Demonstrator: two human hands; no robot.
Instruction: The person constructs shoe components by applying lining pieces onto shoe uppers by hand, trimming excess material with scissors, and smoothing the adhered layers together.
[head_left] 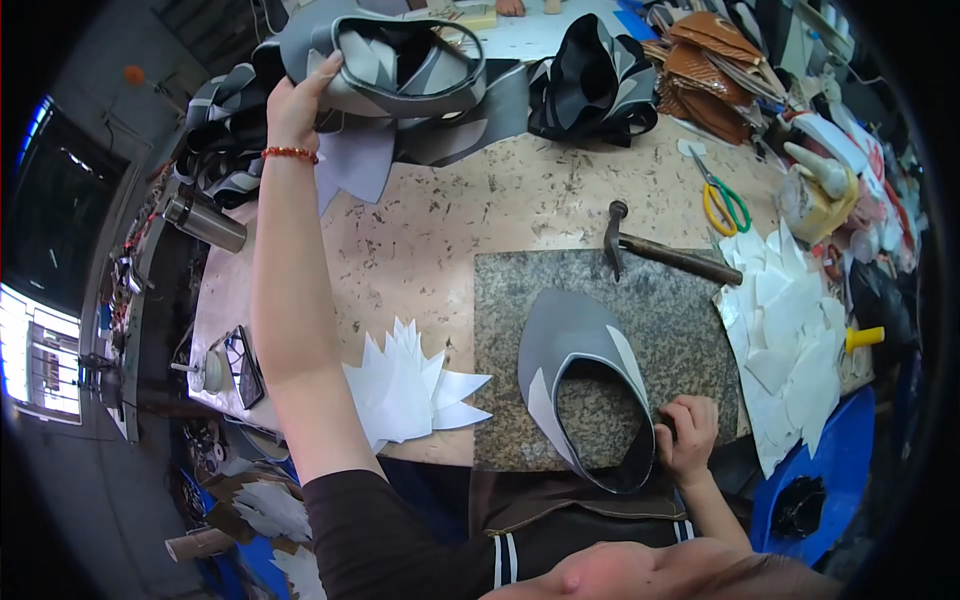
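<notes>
My left hand (pixel 298 102) reaches to the far left of the table, a red beaded bracelet (pixel 290 154) on its wrist. Its thumb and fingers are closed on the side of a grey shoe upper (pixel 430 104) in a pile of similar pieces. Close to me, another grey shoe upper (pixel 568 322) with pale side patches and a dark-edged opening lies on a speckled stone slab (pixel 690 345). Beside that opening's right edge, my right hand (pixel 690 435) is curled closed. Whatever its fingers may hold is hidden.
A hammer (pixel 675 258) lies across the slab's far edge. Scissors (pixel 722 200) and white cut pieces (pixel 785 350) are at right. More white pointed pieces (pixel 405 395) lie left of the slab. Black uppers (pixel 590 85), brown pieces (pixel 715 70) and a steel flask (pixel 205 220) stand farther off.
</notes>
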